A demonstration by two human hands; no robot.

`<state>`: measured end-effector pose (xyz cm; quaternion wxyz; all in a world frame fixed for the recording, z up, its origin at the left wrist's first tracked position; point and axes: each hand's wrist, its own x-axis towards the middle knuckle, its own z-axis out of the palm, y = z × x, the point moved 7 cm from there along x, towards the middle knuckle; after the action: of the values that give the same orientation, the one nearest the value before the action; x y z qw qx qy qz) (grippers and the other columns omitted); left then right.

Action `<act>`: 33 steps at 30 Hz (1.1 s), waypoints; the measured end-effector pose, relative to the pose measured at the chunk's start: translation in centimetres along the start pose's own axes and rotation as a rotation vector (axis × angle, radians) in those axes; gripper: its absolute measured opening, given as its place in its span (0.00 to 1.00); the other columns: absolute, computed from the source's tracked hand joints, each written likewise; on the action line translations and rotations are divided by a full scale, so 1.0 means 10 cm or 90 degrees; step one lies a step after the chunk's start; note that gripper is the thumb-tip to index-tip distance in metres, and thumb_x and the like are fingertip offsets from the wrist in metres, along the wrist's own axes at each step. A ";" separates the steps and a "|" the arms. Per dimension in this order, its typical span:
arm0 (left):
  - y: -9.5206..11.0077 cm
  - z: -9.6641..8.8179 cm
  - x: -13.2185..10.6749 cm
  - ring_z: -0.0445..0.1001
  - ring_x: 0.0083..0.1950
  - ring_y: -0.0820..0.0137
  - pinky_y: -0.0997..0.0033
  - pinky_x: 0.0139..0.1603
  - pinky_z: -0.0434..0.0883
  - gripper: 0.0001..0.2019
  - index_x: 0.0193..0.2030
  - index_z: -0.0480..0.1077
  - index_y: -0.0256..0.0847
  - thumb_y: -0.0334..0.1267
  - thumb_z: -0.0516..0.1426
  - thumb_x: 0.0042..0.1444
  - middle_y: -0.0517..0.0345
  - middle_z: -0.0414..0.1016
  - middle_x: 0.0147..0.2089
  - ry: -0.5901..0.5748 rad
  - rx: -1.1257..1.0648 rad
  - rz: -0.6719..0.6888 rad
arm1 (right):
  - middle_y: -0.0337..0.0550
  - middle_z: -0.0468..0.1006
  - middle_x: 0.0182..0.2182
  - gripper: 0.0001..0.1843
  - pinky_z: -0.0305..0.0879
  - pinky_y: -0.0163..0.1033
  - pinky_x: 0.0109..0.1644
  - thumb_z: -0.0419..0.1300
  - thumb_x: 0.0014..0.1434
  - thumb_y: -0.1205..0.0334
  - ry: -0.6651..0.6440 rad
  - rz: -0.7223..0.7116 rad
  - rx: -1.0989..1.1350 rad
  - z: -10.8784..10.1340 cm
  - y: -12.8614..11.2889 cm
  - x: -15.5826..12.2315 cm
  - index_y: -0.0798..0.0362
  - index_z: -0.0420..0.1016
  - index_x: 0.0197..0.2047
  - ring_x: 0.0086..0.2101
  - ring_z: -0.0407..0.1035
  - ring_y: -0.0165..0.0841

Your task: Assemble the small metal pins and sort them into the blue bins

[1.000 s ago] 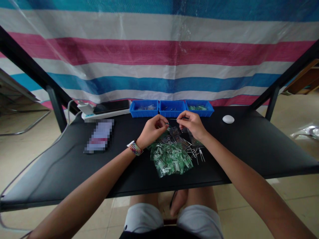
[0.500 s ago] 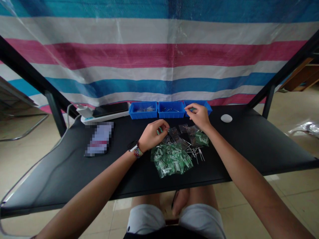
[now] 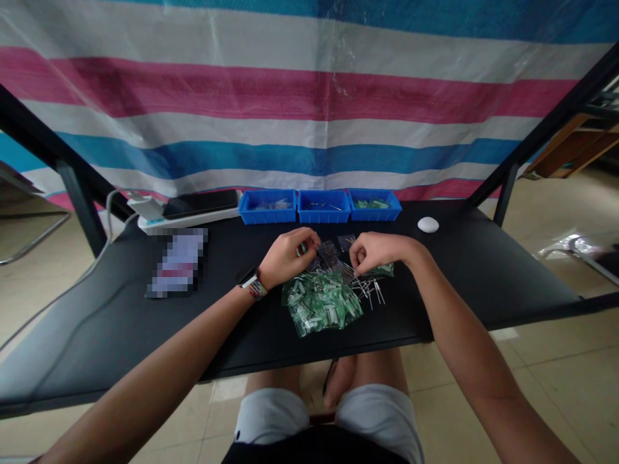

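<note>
My left hand is curled at the left of a mixed pile, fingertips close to some dark clear packets. A bit of green shows inside its bent fingers, too small to name. My right hand points down into the pile's right side, fingers pinched together among thin metal rods; whatever is between the fingertips is hidden. Small green plastic bags with pale pieces in them lie heaped in front of both hands. Part of another green bag shows under my right hand.
Behind the pile stand a left blue bin with clear packets, a middle blue bin with metal rods and a right blue bin with green bags. A white power strip, a blurred phone-like object and a white mouse-like object lie around.
My right hand has moved from above the right blue bin down and towards me to the pile. My left hand stays at the pile's left. The view has shifted slightly.
</note>
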<state>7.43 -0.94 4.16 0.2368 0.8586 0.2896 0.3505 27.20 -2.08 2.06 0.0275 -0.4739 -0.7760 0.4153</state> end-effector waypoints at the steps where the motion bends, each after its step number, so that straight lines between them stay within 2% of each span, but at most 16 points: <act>1: 0.00 0.00 0.00 0.75 0.35 0.69 0.72 0.38 0.69 0.06 0.41 0.75 0.41 0.32 0.57 0.60 0.57 0.78 0.37 0.001 0.000 0.002 | 0.39 0.79 0.21 0.04 0.57 0.35 0.25 0.73 0.47 0.61 -0.005 -0.003 0.001 0.01 0.00 0.01 0.51 0.84 0.27 0.22 0.68 0.30; 3: 0.00 -0.01 0.00 0.75 0.35 0.69 0.72 0.38 0.69 0.06 0.41 0.75 0.41 0.32 0.57 0.61 0.57 0.78 0.37 0.003 -0.001 0.003 | 0.39 0.80 0.22 0.01 0.59 0.35 0.27 0.71 0.47 0.64 -0.007 -0.013 0.004 0.02 0.00 0.02 0.51 0.84 0.27 0.24 0.70 0.31; 5: -0.01 -0.01 0.00 0.75 0.34 0.70 0.72 0.37 0.68 0.06 0.42 0.74 0.41 0.32 0.57 0.61 0.58 0.78 0.36 0.003 -0.005 -0.004 | 0.39 0.80 0.22 0.02 0.61 0.36 0.28 0.69 0.46 0.67 0.027 -0.021 -0.002 -0.02 -0.01 0.02 0.51 0.83 0.27 0.25 0.71 0.32; 8: -0.02 -0.01 -0.01 0.74 0.32 0.70 0.72 0.36 0.68 0.09 0.49 0.73 0.42 0.34 0.58 0.62 0.60 0.77 0.35 0.006 -0.019 -0.027 | 0.37 0.78 0.23 0.04 0.62 0.36 0.30 0.67 0.47 0.69 0.149 -0.047 -0.008 -0.15 -0.08 0.00 0.51 0.79 0.28 0.25 0.70 0.31; 11: -0.02 -0.01 -0.02 0.74 0.31 0.70 0.72 0.36 0.68 0.10 0.51 0.71 0.42 0.38 0.58 0.64 0.60 0.77 0.34 0.004 -0.034 -0.043 | 0.37 0.77 0.25 0.03 0.63 0.37 0.32 0.66 0.52 0.67 0.263 -0.109 0.041 -0.22 -0.20 -0.01 0.51 0.78 0.32 0.27 0.69 0.31; 14: 0.00 -0.02 -0.01 0.75 0.34 0.68 0.71 0.37 0.68 0.09 0.45 0.73 0.41 0.43 0.56 0.68 0.58 0.78 0.35 -0.006 -0.036 -0.046 | 0.38 0.77 0.28 0.03 0.65 0.38 0.34 0.65 0.57 0.63 0.317 -0.183 0.089 -0.18 -0.33 0.03 0.52 0.78 0.36 0.29 0.70 0.31; 17: 0.02 -0.03 0.00 0.74 0.36 0.67 0.69 0.38 0.68 0.16 0.36 0.73 0.40 0.47 0.53 0.70 0.55 0.77 0.35 -0.013 -0.032 -0.043 | 0.40 0.79 0.31 0.04 0.66 0.38 0.35 0.66 0.60 0.60 0.366 -0.233 0.090 -0.12 -0.41 0.08 0.52 0.79 0.36 0.29 0.70 0.31; 21: -0.02 -0.02 0.01 0.75 0.35 0.67 0.69 0.39 0.68 0.16 0.33 0.72 0.40 0.46 0.53 0.70 0.56 0.77 0.33 -0.014 -0.071 -0.070 | 0.43 0.79 0.35 0.06 0.67 0.39 0.34 0.67 0.61 0.58 0.444 -0.264 0.095 -0.07 -0.45 0.10 0.51 0.81 0.36 0.29 0.71 0.31; 24: -0.09 -0.04 0.00 0.75 0.36 0.67 0.70 0.38 0.69 0.11 0.36 0.73 0.40 0.44 0.56 0.66 0.56 0.78 0.33 0.021 -0.116 -0.100 | 0.43 0.80 0.36 0.06 0.68 0.39 0.34 0.68 0.60 0.58 0.459 -0.256 0.135 -0.06 -0.44 0.11 0.51 0.81 0.40 0.29 0.71 0.32; 27: -0.14 -0.07 -0.01 0.76 0.36 0.67 0.71 0.38 0.70 0.08 0.39 0.74 0.40 0.42 0.59 0.64 0.56 0.78 0.35 0.051 -0.154 -0.114 | 0.42 0.80 0.34 0.11 0.69 0.39 0.33 0.70 0.60 0.54 0.427 -0.222 0.234 -0.04 -0.38 0.14 0.51 0.78 0.41 0.29 0.73 0.32; 31: -0.15 -0.11 -0.01 0.75 0.34 0.68 0.70 0.38 0.71 0.10 0.39 0.74 0.40 0.44 0.60 0.65 0.56 0.77 0.33 0.082 -0.164 -0.115 | 0.41 0.77 0.27 0.21 0.67 0.36 0.26 0.66 0.64 0.41 0.401 -0.168 0.370 -0.05 -0.26 0.21 0.52 0.75 0.34 0.24 0.72 0.31; 33: -0.15 -0.12 -0.01 0.76 0.35 0.68 0.70 0.37 0.71 0.11 0.39 0.75 0.40 0.45 0.61 0.65 0.56 0.78 0.33 0.097 -0.153 -0.111 | 0.41 0.77 0.24 0.25 0.68 0.35 0.25 0.65 0.63 0.37 0.377 -0.153 0.407 -0.02 -0.24 0.25 0.52 0.75 0.31 0.23 0.72 0.31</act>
<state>5.97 0.30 4.02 0.3449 0.7667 0.3357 0.4248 24.26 -0.54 2.94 0.4415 -0.4467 -0.6168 0.4745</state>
